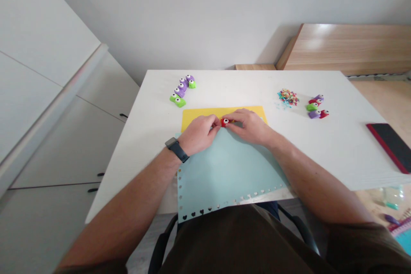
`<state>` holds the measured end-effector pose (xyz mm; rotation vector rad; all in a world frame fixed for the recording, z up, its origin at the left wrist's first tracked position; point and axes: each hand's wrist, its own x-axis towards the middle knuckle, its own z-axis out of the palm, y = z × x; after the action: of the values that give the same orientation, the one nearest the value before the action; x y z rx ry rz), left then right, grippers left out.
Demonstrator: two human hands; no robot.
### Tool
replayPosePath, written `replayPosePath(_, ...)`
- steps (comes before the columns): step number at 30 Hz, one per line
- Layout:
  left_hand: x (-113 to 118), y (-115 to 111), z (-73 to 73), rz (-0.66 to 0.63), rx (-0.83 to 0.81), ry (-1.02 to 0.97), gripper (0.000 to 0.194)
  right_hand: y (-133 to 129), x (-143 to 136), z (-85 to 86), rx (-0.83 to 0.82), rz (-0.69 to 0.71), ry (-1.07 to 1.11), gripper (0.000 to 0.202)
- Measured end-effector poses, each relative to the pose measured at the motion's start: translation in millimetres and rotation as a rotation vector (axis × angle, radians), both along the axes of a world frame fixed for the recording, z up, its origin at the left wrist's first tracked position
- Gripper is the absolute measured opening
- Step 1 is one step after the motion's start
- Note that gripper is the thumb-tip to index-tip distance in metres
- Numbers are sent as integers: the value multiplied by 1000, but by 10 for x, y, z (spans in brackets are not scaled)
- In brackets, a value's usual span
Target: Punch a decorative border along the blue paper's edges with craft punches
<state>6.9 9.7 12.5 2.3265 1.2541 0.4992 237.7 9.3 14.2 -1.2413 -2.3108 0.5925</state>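
A small red craft punch (225, 122) with a white-and-black button sits at the far edge of a light blue sheet of paper (231, 167). My right hand (248, 125) is closed around this punch, its thumb on the near side and fingers on the far side. Just left of the punch, my left hand (203, 132) pinches the paper's far edge. Small shaped holes run along the sheet's left and near edges, and the near-left corner hangs over the table edge. Partly covered by the paper and my hands is a yellow sheet (199, 114).
Several purple and green punches (180, 102) stand at the table's back left. Toward the right are a pile of colorful paper cutouts (289, 97) and several more punches (314, 114). A dark phone-like object with a red edge (391, 143) lies at the white table's (138, 137) right end.
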Motion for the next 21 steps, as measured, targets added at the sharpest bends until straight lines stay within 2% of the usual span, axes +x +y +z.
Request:
replayPosePath(11, 1, -7, -10, 22, -49, -90, 7, 5, 18, 11, 41, 61, 11, 30)
replayPosePath(21, 16, -15, 4, 44, -71, -118, 6, 6, 23, -18, 46, 30, -14, 28)
